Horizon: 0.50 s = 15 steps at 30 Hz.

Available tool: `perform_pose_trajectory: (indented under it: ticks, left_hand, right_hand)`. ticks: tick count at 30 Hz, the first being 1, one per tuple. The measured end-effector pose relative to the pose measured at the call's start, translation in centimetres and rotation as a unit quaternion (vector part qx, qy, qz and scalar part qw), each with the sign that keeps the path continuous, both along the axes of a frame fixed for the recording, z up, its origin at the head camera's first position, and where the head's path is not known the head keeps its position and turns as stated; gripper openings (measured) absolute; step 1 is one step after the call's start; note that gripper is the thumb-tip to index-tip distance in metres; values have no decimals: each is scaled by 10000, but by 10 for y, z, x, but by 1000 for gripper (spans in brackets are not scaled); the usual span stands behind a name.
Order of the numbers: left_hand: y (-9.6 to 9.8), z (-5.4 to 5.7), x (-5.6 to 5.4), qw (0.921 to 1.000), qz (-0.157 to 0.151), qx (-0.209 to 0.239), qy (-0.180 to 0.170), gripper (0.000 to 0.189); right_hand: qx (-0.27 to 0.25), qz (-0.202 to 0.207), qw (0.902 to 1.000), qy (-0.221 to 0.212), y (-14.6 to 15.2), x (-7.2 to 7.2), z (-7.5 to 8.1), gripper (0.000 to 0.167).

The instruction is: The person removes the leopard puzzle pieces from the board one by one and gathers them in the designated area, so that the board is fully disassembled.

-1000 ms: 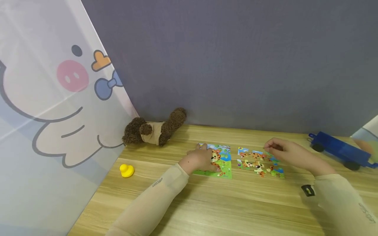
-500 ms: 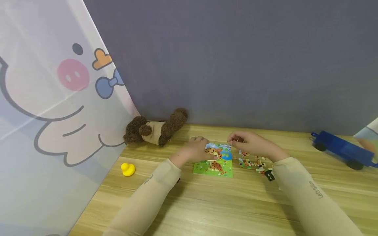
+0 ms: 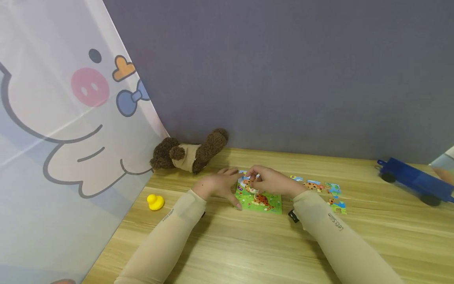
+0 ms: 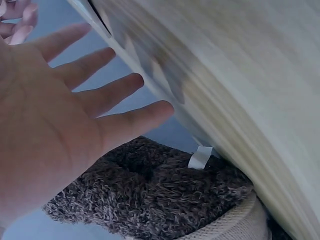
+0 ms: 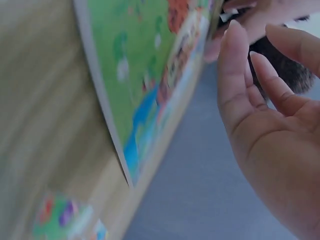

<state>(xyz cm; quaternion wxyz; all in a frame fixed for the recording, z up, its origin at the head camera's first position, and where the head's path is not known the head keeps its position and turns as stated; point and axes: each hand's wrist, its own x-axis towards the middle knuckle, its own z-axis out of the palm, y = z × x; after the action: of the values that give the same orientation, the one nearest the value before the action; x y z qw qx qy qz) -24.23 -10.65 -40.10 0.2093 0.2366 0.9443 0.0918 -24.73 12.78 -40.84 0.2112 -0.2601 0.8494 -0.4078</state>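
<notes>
A picture board (image 3: 274, 205) with a spotted leopard cub on green grass lies flat on the table. My left hand (image 3: 220, 185) is at its left side, fingers spread, thumb over the lower left edge. In the left wrist view the palm and straight fingers show nothing held. Over the board's upper part hovers my right hand (image 3: 271, 181), loosely curled. Its thumb and fingertips stand apart in the right wrist view, with nothing visible between them. Several jigsaw pieces (image 3: 338, 207) with matching colours lie right of the board, partly hidden behind the right forearm.
A brown plush toy (image 3: 188, 156) lies at the back left against the grey wall panel (image 3: 283, 79). A yellow rubber duck (image 3: 155, 202) sits at the left. At the far right stands a blue toy wagon (image 3: 413, 179) with dark wheels.
My right hand has moved left from over the jigsaw pieces to over the picture board. The left hand has drawn back from the board's middle to its left edge, fingers spread.
</notes>
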Motion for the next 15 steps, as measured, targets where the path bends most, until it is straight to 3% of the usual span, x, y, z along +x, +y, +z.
perform_pose_trajectory:
  ticks: [15]
  left_hand:
    - [0, -3, -2, 9997, 131, -118, -143, 125]
  right_hand:
    - [356, 278, 9989, 121, -17, -3, -17, 22]
